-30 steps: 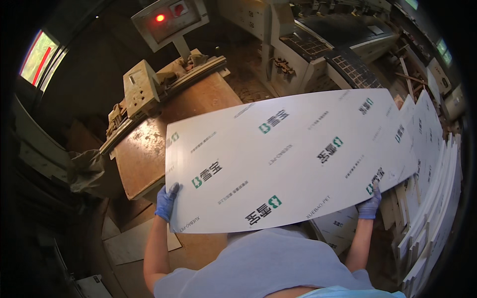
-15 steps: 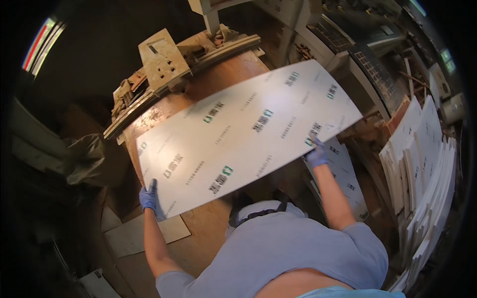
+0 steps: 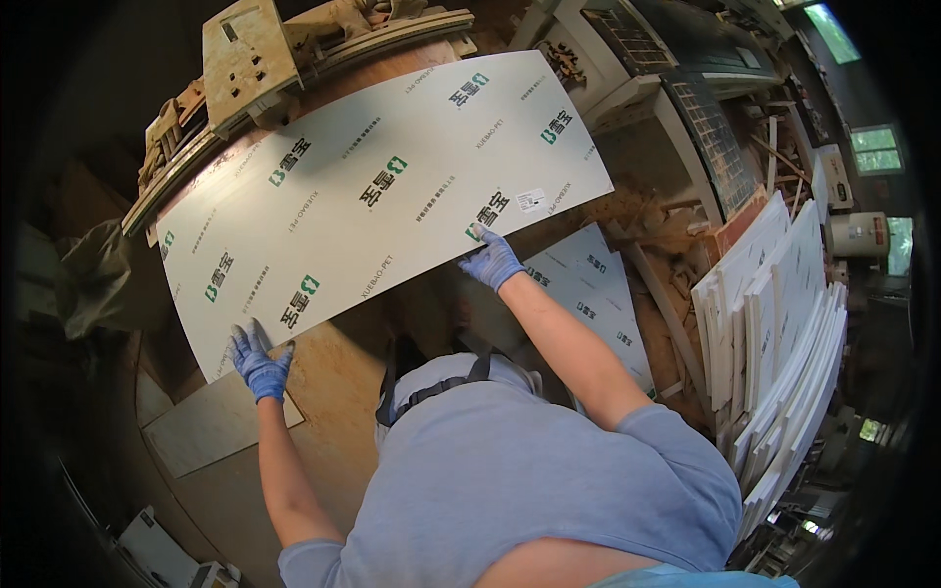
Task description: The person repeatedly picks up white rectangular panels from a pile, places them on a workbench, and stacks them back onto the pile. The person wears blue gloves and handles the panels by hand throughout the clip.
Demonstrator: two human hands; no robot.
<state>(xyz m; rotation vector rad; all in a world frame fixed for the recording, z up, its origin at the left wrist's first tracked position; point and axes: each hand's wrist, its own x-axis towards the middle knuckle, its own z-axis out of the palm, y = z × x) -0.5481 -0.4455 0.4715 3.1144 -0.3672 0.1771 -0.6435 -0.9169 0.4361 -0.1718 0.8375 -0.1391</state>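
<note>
A long white panel (image 3: 392,186) with printed film lies slanted across the brown worktop, its near edge toward me. My left hand (image 3: 260,365), in a blue glove, has its fingers spread over the panel's near left edge. On the same edge, farther right, my right hand (image 3: 493,262) grips the panel, one digit on top and the rest partly hidden by the edge. A small white label (image 3: 530,200) sticks to the panel near its right end.
A dusty machine with a holed metal plate (image 3: 250,64) and a curved rail (image 3: 387,39) stands beyond the panel. Stacked white boards (image 3: 784,343) lean at right. Another printed panel (image 3: 588,294) stands low beside my right arm; a pale board (image 3: 211,431) lies on the floor.
The panel now rests farther in on the worktop, closer to the machine. My left hand has gone from gripping its corner to spread fingers on the edge. My view has shifted right.
</note>
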